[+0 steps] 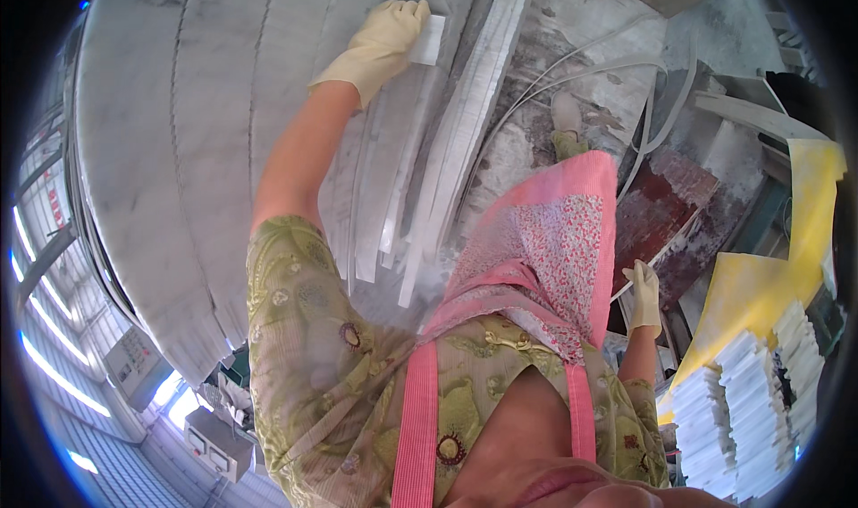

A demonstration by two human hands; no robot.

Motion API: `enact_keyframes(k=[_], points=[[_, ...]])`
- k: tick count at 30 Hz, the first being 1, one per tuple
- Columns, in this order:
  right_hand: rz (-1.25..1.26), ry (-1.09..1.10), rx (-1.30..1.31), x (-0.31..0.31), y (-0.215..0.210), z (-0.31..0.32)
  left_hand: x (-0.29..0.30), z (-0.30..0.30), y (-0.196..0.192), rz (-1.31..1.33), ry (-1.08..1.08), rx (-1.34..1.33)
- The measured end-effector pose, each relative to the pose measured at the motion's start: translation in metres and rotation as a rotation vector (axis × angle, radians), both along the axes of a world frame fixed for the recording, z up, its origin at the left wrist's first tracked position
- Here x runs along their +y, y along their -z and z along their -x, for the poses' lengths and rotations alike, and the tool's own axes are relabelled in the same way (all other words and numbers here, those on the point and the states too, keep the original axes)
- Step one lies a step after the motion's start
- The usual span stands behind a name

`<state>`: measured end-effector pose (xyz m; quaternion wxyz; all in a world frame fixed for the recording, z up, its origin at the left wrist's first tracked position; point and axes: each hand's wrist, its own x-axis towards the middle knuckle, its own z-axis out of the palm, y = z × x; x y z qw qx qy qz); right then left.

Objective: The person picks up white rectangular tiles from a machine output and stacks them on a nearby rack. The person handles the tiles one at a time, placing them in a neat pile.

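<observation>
My left hand [380,48], in a cream rubber glove, reaches far forward with its fingers curled over a white block [430,41]. This block lies on long pale strips at the edge of a wide, grey-white slab surface [223,106]. Low at my right side is my right hand [644,298], also gloved, its fingers bent together beside the thin light edge of a reddish-brown board [657,200]. Whatever those fingers may hold is too small to make out.
Long white strips [474,106] run along the slab's right edge. Hoses [617,61] cross the dusty, wet floor. Yellow sheeting [746,298] and stacked white strips [733,410] stand at the right. A grey control box [134,365] is at the lower left.
</observation>
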<state>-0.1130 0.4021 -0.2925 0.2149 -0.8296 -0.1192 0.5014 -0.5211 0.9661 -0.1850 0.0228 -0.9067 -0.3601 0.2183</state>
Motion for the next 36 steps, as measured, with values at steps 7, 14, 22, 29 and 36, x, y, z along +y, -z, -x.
enact_keyframes(k=[7,14,22,29,36], points=[[-0.076,0.007,0.031,-0.006,0.011,0.007,0.019,0.004,0.011,0.031,-0.012,-0.069],[-0.026,-0.051,0.053,0.018,-0.011,0.015,0.024,0.006,0.013,0.073,0.032,-0.126],[-0.036,-0.027,0.033,0.034,-0.005,0.007,0.026,0.013,0.005,0.007,-0.122,-0.203],[-0.094,-0.120,-0.028,0.102,-0.021,0.009,0.016,0.022,0.040,-0.210,-0.156,-0.271],[-0.595,-0.203,-0.007,0.336,-0.075,0.090,-0.084,0.055,0.059,-0.253,-0.303,-0.704]])
